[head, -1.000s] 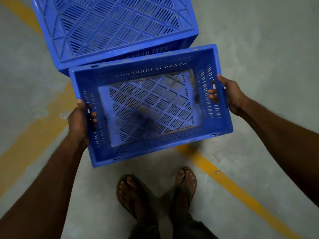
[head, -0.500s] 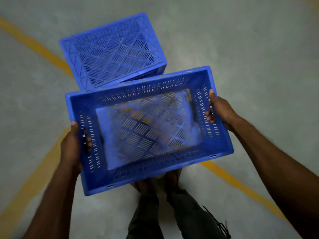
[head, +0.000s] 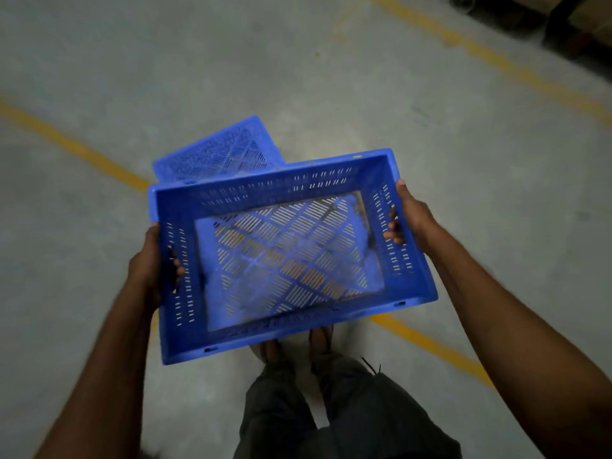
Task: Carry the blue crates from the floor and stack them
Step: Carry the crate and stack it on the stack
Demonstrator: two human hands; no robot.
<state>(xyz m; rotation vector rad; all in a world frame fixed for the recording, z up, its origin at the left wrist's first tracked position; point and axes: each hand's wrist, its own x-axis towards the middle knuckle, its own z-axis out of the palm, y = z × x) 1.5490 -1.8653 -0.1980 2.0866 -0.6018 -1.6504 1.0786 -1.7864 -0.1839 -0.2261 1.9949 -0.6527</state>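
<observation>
raised since the earlier frames, the held crate (head: 265, 190) now sits higher in front of the body and hides most of the feet (head: 270, 351), while the second crate (head: 218, 154) looks smaller and is partly covered by the held one's far rim. at the left, the left hand (head: 149, 263) grips the crate's left short wall, with the thumb lying along the outer rim and the fingers (head: 178, 270) curled through the handle slot so their tips show inside. the held crate is bright blue plastic, rectangular and open side up. rows of short slits pierce its walls, and its base is a lattice of diagonal slotted panels through which the grey floor (head: 331, 77) and a yellow line (head: 76, 149) show. it hangs in the air between the two hands, slightly skewed and clear of the floor. beyond its far left corner the second crate lies bottom up on the floor, near the yellow line. at the right, the right hand (head: 410, 217) grips the right short wall, thumb up along the rim and fingers (head: 392, 231) hooked through the handle slot. dark trousers (head: 364, 409) show below the near edge.
</observation>
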